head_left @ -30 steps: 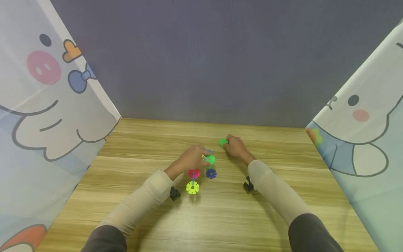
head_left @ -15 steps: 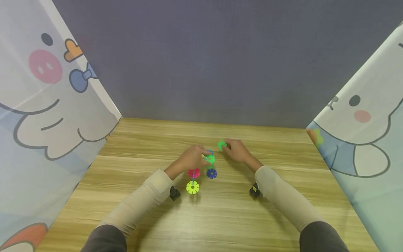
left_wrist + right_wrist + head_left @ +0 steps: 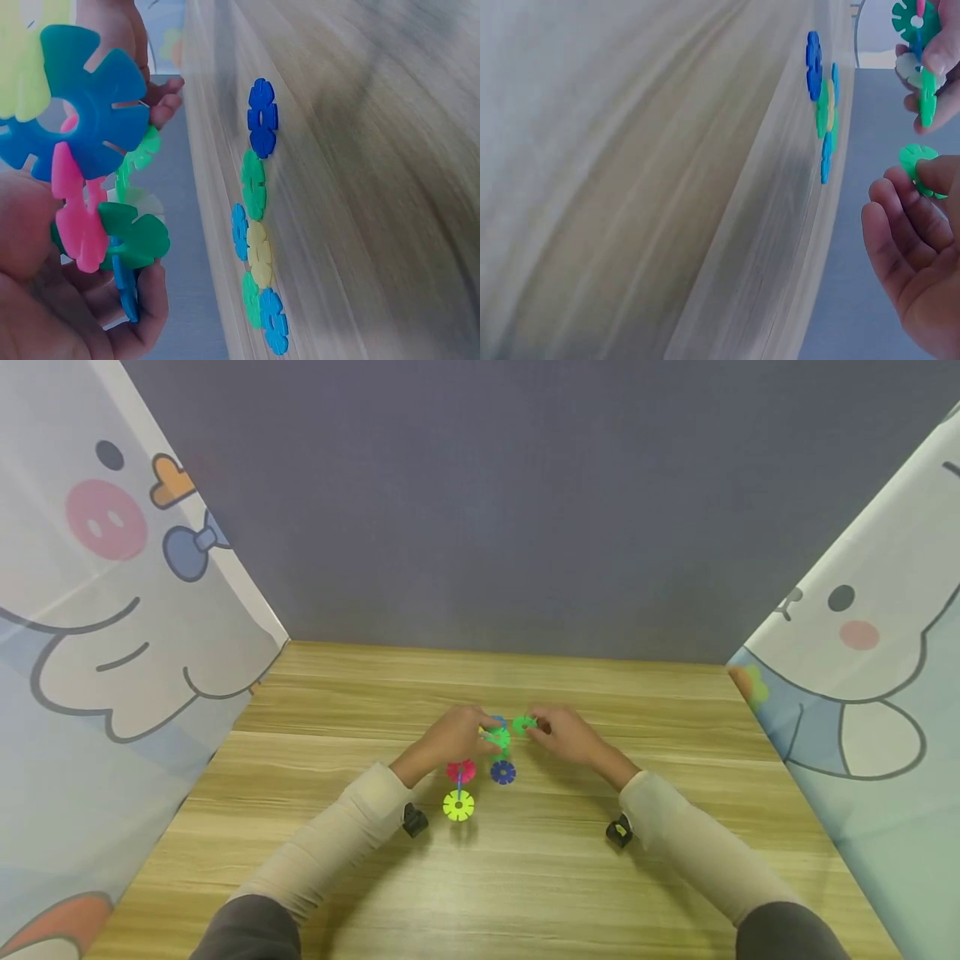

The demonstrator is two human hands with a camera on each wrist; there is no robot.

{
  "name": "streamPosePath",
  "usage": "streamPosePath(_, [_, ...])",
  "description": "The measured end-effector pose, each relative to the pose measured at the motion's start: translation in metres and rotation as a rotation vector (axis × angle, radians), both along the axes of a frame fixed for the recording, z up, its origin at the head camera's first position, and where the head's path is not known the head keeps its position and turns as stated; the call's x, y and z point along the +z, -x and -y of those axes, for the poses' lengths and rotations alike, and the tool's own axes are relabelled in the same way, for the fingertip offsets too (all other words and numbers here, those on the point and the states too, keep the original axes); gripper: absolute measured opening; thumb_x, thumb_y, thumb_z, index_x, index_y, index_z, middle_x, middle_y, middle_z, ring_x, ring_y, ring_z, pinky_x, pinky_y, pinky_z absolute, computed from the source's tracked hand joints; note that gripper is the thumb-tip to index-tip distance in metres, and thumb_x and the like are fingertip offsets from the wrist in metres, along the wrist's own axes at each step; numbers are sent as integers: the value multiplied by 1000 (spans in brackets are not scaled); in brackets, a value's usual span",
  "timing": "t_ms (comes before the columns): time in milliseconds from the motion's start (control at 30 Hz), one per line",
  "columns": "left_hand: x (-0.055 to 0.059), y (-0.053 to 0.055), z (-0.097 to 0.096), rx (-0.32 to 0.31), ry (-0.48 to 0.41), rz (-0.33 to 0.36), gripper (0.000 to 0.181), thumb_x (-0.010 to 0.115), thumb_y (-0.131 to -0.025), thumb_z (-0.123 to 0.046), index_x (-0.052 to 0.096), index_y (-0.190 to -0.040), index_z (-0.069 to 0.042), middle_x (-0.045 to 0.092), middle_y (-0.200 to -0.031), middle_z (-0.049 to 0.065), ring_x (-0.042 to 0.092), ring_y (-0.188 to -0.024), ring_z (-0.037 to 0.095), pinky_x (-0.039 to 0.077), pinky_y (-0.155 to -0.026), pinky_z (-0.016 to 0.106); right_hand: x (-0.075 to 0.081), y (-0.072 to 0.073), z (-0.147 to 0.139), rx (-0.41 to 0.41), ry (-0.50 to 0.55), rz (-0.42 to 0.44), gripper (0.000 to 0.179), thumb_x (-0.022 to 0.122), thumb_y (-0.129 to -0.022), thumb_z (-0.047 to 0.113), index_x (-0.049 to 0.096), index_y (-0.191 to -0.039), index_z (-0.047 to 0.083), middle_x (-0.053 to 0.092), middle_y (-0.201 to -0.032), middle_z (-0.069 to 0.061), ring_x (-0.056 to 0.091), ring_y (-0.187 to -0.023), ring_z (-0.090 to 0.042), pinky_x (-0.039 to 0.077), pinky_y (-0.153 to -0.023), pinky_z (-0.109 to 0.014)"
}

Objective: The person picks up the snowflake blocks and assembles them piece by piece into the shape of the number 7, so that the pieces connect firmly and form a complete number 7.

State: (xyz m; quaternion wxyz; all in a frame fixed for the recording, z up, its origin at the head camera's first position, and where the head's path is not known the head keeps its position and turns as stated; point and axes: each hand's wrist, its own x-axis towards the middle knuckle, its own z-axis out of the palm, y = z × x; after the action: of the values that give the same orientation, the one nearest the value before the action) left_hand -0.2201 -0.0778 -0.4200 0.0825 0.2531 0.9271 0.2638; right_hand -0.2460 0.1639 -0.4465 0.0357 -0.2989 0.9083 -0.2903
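My left hand (image 3: 454, 735) holds a linked chain of slotted plastic snowflake discs. In the left wrist view the chain shows a yellow disc (image 3: 19, 60), a blue disc (image 3: 97, 101), a pink disc (image 3: 82, 225) and a dark green disc (image 3: 139, 236). A whitish disc (image 3: 910, 69) and an edge-on green disc (image 3: 928, 97) sit at its fingers in the right wrist view. Between thumb and finger, my right hand (image 3: 566, 735) pinches a single green disc (image 3: 916, 159), apart from the chain and just right of it.
Loose discs lie on the wooden table (image 3: 540, 877) below the hands: a dark blue disc (image 3: 262, 118), a green disc (image 3: 253, 184), a yellow disc (image 3: 259, 253) and several others. A grey panel (image 3: 480, 510) stands behind, with cartoon-printed cloth (image 3: 135, 610) at both sides.
My right hand has come nearer and slightly left, bringing the pinched green disc close to the chain. My left hand and its chain have stayed nearly still.
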Motion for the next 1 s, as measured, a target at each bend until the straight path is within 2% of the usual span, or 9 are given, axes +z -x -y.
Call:
streamPosePath(100, [0, 0, 0, -8, -3, -6, 47, 82, -88, -26, 70, -130, -9, 71, -129, 10, 69, -104, 21, 58, -81, 32, 1, -5, 1, 27, 10, -2, 8, 66, -100, 17, 69, -106, 14, 70, -74, -4, 46, -53, -5, 42, -51, -21])
streamPosePath(333, [-2, 1, 1, -26, -20, -20, 46, 82, -88, -26, 70, -128, -7, 70, -131, 9, 67, -116, 28, 59, -93, 39, 0, -9, -1, 90, 19, -36, 7, 66, -100, 16, 69, -106, 12, 70, -76, -3, 44, -54, -2, 42, -52, -19])
streamPosePath(400, [-2, 1, 1, -25, -23, -16, 46, 82, -88, -26, 71, -128, -7, 70, -131, 9, 68, -116, 28, 59, -92, 37, 0, -9, -1, 101, 13, -53, 8, 66, -100, 16, 69, -106, 12, 69, -75, -1, 43, -54, -1, 42, -52, -18])
streamPosePath(500, [-2, 1, 1, -24, -28, 2, 45, 81, -89, -26, 70, -128, -7, 69, -133, 10, 70, -100, 25, 58, -81, 31, 0, -10, -1, 118, 18, -70, 8, 66, -100, 16, 70, -106, 12, 67, -72, 2, 42, -53, -1, 41, -51, -19])
streamPosePath(633, [-2, 1, 0, -19, -25, 8, 45, 80, -89, -27, 70, -129, -8, 68, -135, 8, 68, -88, 18, 52, -72, 25, -1, -11, -2, 120, 32, -80, 8, 66, -100, 17, 70, -105, 13, 61, -65, 6, 39, -50, 0, 38, -48, -18])
streamPosePath(800, [1, 0, 0, -11, -31, 15, 45, 80, -90, -26, 70, -129, -7, 69, -134, 7, 69, -97, 17, 52, -72, 24, -2, -12, -3, 116, 47, -83, 9, 66, -100, 17, 71, -106, 13, 66, -66, 0, 40, -50, 1, 38, -48, -18])
streamPosePath(900, [2, 0, 0, 0, -41, 32, 45, 80, -90, -25, 70, -129, -6, 68, -135, 7, 69, -92, 18, 52, -69, 24, -1, -13, -2, 114, 50, -74, 10, 66, -100, 17, 71, -107, 12, 68, -68, -4, 42, -50, 0, 39, -48, -19])
streamPosePath(1000, [2, -1, 0, 4, -48, 40, 45, 80, -90, -25, 70, -129, -6, 68, -135, 7, 68, -86, 13, 51, -67, 21, -2, -14, -2, 108, 52, -68, 10, 66, -100, 17, 70, -108, 12, 67, -68, -4, 42, -50, 0, 39, -48, -18])
